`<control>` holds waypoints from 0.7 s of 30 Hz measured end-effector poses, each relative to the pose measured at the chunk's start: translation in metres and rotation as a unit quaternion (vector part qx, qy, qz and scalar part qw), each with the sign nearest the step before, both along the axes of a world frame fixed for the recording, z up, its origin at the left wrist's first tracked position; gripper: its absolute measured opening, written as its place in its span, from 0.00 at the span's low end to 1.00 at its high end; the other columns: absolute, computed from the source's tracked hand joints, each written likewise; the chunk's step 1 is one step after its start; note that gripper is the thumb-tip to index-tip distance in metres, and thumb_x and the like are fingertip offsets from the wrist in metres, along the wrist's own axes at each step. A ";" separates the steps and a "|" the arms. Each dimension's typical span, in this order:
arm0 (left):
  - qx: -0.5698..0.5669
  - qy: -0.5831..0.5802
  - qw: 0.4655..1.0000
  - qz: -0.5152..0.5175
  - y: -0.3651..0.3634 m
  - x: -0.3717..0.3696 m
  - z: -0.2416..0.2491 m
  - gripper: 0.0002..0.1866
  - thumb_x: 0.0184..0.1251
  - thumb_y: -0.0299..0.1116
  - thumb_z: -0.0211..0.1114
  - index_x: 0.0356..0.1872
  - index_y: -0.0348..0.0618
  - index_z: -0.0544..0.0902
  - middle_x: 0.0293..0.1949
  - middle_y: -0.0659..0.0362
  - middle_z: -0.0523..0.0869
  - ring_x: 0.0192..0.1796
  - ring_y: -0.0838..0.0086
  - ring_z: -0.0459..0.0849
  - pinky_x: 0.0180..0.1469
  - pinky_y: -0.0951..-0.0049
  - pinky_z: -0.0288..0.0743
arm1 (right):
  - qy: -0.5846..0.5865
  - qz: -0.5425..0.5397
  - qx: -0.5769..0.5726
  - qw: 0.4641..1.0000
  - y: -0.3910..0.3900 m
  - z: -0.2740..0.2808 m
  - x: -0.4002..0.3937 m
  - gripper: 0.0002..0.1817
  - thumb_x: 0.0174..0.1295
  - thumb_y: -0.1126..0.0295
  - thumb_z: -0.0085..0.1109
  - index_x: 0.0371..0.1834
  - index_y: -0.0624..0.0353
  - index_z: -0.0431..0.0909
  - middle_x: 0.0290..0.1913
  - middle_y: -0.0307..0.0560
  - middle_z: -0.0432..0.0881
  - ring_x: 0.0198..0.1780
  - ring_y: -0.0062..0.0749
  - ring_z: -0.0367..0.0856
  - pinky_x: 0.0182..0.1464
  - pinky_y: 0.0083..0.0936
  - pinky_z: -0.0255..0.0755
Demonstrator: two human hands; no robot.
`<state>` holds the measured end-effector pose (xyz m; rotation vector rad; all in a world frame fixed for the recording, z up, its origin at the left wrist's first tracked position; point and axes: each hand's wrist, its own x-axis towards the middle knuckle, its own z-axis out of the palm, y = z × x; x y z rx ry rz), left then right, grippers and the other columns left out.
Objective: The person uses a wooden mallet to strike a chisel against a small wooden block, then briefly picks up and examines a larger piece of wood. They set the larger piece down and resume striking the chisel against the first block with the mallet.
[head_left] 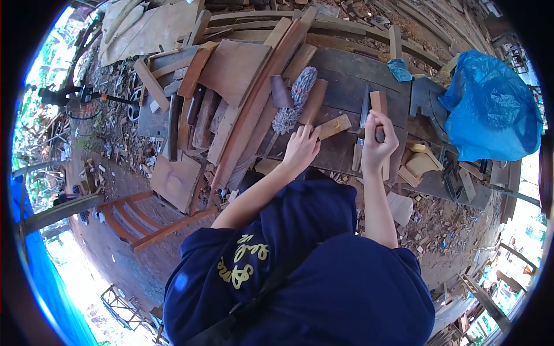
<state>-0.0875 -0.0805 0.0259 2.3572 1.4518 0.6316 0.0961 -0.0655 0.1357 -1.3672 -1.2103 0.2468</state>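
My left hand (300, 151) is at the near edge of the dark workbench (352, 72), its fingertips at the left end of a short light wooden block (334, 127). The fingers are bent over that end. To the right, my right hand (379, 141) is wrapped round a dark rounded handle. A reddish-brown wooden piece (378, 102) stands out just beyond the fingers; whether it belongs to the handle cannot be told. Between the hands a thin metal strip (365, 104) lies on the bench. A grey fluffy duster (295, 101) rests left of the block, beside a brown piece (281, 92).
Long planks (254, 104) and boards are stacked at the left. A blue plastic bag (490, 106) bulges at the right. Wooden offcuts (418, 164) lie right of my right hand, and a slatted wooden frame (153, 222) stands at the lower left.
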 end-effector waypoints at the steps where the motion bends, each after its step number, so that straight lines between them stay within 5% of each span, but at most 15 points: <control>1: 0.003 0.001 1.000 -0.001 0.006 0.010 -0.003 0.25 0.62 0.37 0.67 0.59 0.40 0.76 0.49 0.52 0.75 0.53 0.58 0.76 0.51 0.62 0.74 | -0.019 -0.001 -0.003 1.000 -0.007 -0.001 0.002 0.03 0.62 0.79 0.64 0.37 0.61 0.85 0.25 0.33 0.79 0.24 0.12 0.71 0.28 0.14 0.63; 7: -0.030 0.135 0.990 0.015 0.027 0.043 -0.023 0.33 0.55 0.41 0.72 0.60 0.34 0.74 0.46 0.53 0.78 0.53 0.60 0.76 0.52 0.64 0.74 | 0.064 0.024 -0.049 0.996 -0.039 0.004 0.010 0.04 0.59 0.78 0.66 0.35 0.62 0.81 0.29 0.38 0.80 0.31 0.18 0.78 0.37 0.17 0.71; 10: -0.003 0.119 0.993 0.010 0.034 0.051 -0.026 0.30 0.52 0.41 0.74 0.54 0.35 0.77 0.45 0.55 0.78 0.52 0.62 0.76 0.49 0.63 0.74 | 0.023 0.171 -0.169 0.970 -0.049 -0.009 0.027 0.08 0.56 0.77 0.68 0.39 0.63 0.82 0.36 0.44 0.85 0.43 0.28 0.84 0.49 0.23 0.75; 15: -0.029 0.089 0.996 -0.009 0.052 0.056 -0.022 0.31 0.48 0.41 0.76 0.54 0.39 0.78 0.44 0.55 0.78 0.51 0.61 0.77 0.50 0.62 0.74 | 0.009 0.164 -0.251 0.954 -0.053 -0.026 0.058 0.14 0.54 0.77 0.71 0.45 0.63 0.85 0.41 0.46 0.88 0.44 0.26 0.85 0.49 0.22 0.76; 17: -0.037 0.075 0.996 -0.010 0.057 0.060 -0.021 0.31 0.47 0.41 0.77 0.54 0.41 0.79 0.44 0.55 0.79 0.51 0.61 0.77 0.50 0.62 0.74 | 0.141 0.171 -0.326 0.919 -0.042 -0.024 0.066 0.14 0.54 0.79 0.71 0.46 0.64 0.85 0.38 0.44 0.88 0.40 0.24 0.86 0.46 0.21 0.77; 21: -0.051 0.025 0.998 0.001 0.063 0.066 -0.019 0.31 0.47 0.39 0.77 0.55 0.43 0.79 0.44 0.54 0.78 0.52 0.59 0.77 0.52 0.61 0.75 | 0.198 0.166 -0.322 0.911 -0.022 -0.015 0.078 0.10 0.55 0.78 0.71 0.40 0.66 0.84 0.33 0.43 0.87 0.34 0.23 0.85 0.40 0.20 0.79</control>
